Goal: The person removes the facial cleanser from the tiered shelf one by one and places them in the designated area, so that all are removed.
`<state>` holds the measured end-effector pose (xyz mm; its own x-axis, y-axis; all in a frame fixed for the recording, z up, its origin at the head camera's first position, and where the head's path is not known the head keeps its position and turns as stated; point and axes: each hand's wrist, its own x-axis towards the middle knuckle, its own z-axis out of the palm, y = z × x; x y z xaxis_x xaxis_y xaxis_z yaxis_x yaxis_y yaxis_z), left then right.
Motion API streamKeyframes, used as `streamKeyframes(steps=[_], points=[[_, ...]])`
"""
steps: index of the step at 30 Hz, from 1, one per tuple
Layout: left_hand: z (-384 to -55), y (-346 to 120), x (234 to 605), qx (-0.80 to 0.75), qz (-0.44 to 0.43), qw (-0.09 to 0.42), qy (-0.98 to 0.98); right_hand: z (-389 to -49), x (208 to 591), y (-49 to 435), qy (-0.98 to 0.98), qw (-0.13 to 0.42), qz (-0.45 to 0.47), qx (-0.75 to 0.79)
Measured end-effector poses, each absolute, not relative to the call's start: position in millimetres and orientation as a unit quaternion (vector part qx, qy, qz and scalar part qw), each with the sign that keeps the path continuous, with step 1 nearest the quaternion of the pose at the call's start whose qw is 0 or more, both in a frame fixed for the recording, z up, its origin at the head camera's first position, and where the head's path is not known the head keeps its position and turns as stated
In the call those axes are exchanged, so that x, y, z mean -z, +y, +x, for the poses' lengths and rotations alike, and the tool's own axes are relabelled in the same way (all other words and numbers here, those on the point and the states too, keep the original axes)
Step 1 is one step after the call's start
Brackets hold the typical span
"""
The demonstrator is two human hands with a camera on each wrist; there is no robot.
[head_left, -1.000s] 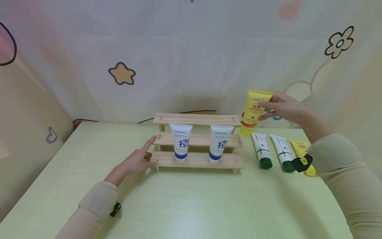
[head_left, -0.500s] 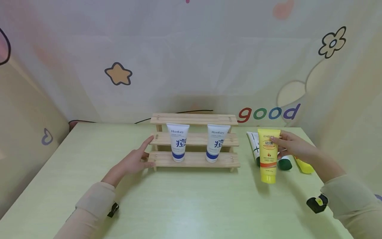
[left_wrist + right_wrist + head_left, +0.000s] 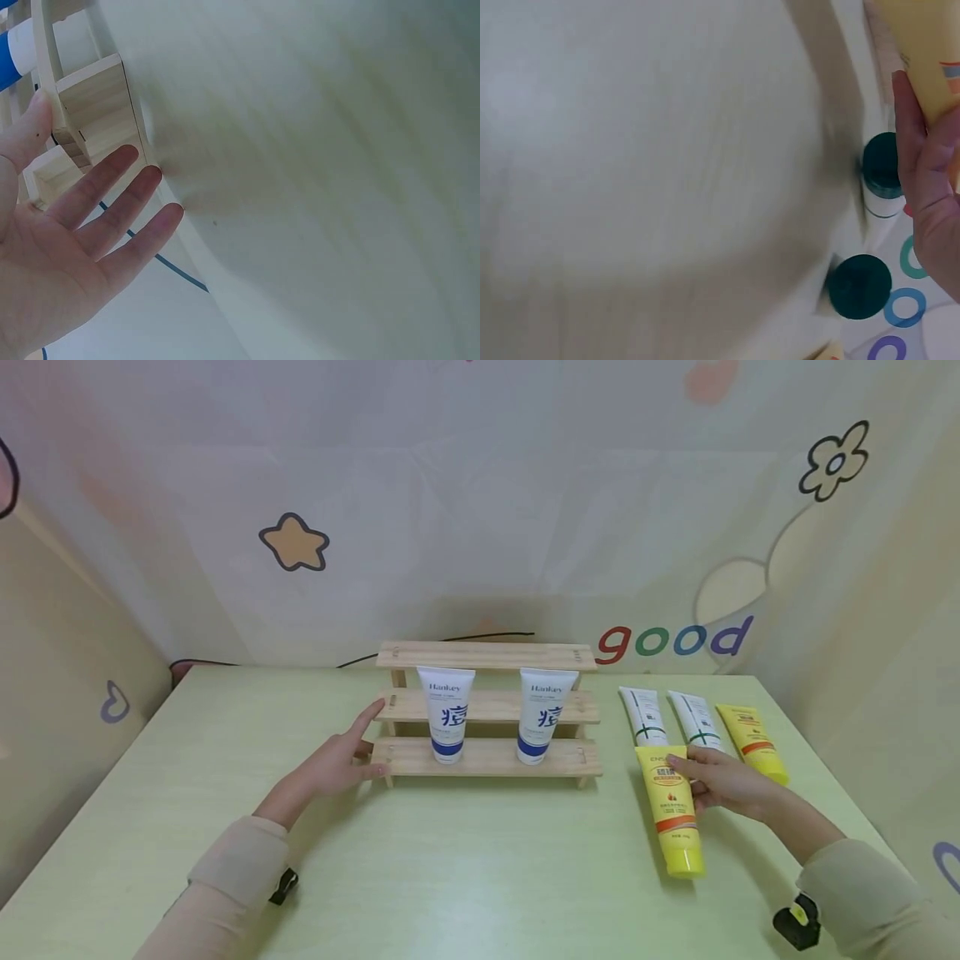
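Note:
My right hand (image 3: 735, 783) pinches the upper side of a yellow squeeze tube (image 3: 678, 818), tilted cap-down over the right of the table. In the right wrist view, the fingers (image 3: 913, 135) lie against the tube (image 3: 922, 45). My left hand (image 3: 333, 767) touches the left end of a three-tier wooden rack (image 3: 491, 758). In the left wrist view, its thumb rests at the rack's edge and the other fingers (image 3: 131, 206) are spread and relaxed. Two white tubes with blue bands, one left (image 3: 450, 714) and one right (image 3: 543, 718), stand on the lowest tier.
Behind my right hand lie two white tubes with green caps, one left (image 3: 643, 718) and one right (image 3: 696, 720), and another yellow tube (image 3: 752, 743). The pale green table (image 3: 450, 868) meets a patterned cloth backdrop (image 3: 480, 527) behind the rack.
My right hand has carried the yellow tube from beside the rack's top right end down and towards the front of the table. My left hand has stayed at the rack.

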<state>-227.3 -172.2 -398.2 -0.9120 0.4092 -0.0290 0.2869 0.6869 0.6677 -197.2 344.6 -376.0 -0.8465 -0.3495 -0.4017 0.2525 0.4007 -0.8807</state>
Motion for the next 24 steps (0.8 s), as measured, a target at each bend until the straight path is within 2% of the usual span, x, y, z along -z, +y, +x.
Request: streamKeyframes(steps=[14,20,24], points=[[-227.5,-172.6,395.7,-0.346,0.182,0.093,0.916,-193.5,394.9,344.5,0.767,0.32,-0.016,0.556],[-227.1,-172.7,395.6,-0.341,0.179,0.096,0.918,-192.9,396.5,345.3,0.779,0.295,-0.001,0.553],[-227.0,-172.1,396.3,-0.343,0.184,0.098,0.916,-187.3,394.5,344.9,0.821,0.234,0.015,0.52]])
